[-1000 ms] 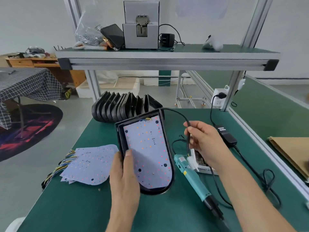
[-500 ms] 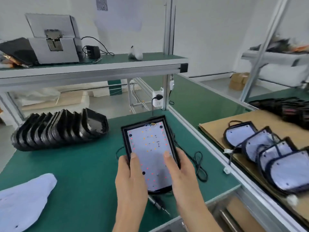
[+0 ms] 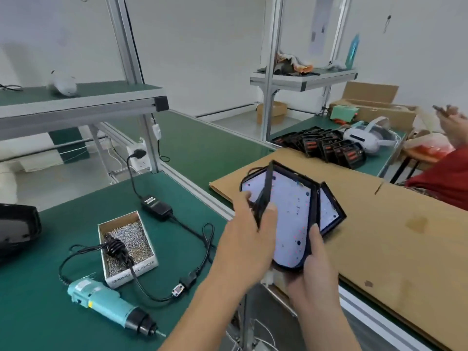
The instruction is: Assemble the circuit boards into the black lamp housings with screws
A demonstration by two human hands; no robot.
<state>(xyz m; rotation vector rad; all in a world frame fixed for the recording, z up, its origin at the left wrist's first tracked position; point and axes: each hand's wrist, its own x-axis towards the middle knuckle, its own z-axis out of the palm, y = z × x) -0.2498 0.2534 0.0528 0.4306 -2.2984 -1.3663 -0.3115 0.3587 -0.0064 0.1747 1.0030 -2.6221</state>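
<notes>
Fingers (image 3: 269, 211) of both hands pinch lamp housing (image 3: 291, 224) edges, thumbs on board.

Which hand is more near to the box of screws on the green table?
Left. The left hand grips the lamp housing just right of the box of screws; the right hand holds it farther right.

I am looking at an assembly workshop: green-matted benches (image 3: 192, 145) framed in aluminium posts (image 3: 131, 59), a teal electric screwdriver (image 3: 106, 304) at lower left beside a cardboard box of screws (image 3: 126, 245), and rows of black lamp housings (image 3: 326, 145) at upper right.
</notes>
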